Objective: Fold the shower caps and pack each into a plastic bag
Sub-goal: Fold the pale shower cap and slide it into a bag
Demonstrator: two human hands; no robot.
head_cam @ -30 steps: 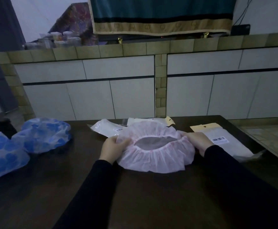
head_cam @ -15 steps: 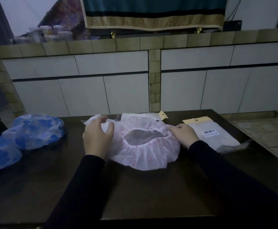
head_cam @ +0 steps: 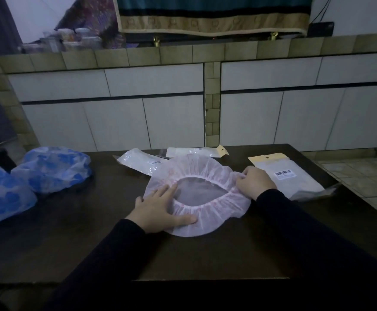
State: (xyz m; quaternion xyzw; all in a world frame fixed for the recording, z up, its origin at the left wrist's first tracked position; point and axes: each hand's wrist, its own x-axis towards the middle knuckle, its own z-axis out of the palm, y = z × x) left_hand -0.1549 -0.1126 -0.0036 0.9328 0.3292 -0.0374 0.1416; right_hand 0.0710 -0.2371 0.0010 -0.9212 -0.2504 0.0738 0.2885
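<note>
Both hands had shifted: the left hand (head_cam: 160,208) now lay flat, fingers straight, pressing the pink shower cap (head_cam: 202,173) onto the counter (head_cam: 115,248), while the right hand (head_cam: 255,181) pinched its rim, so folding looked imminent.

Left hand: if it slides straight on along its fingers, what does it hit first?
The left hand points up-right over the pink shower cap; it would first cross the elastic rim into the opening, probably.

Pink shower cap (head_cam: 196,176): thin, translucent, crinkled plastic film, gathered at the elastic rim. Blue-patterned shower caps (head_cam: 53,169): glossy, crumpled plastic. Plastic bags (head_cam: 138,161): clear, shiny film; one (head_cam: 292,178) has a matt yellow paper header. Tabletop (head_cam: 93,232): dark, smooth wood, dull sheen.
</note>
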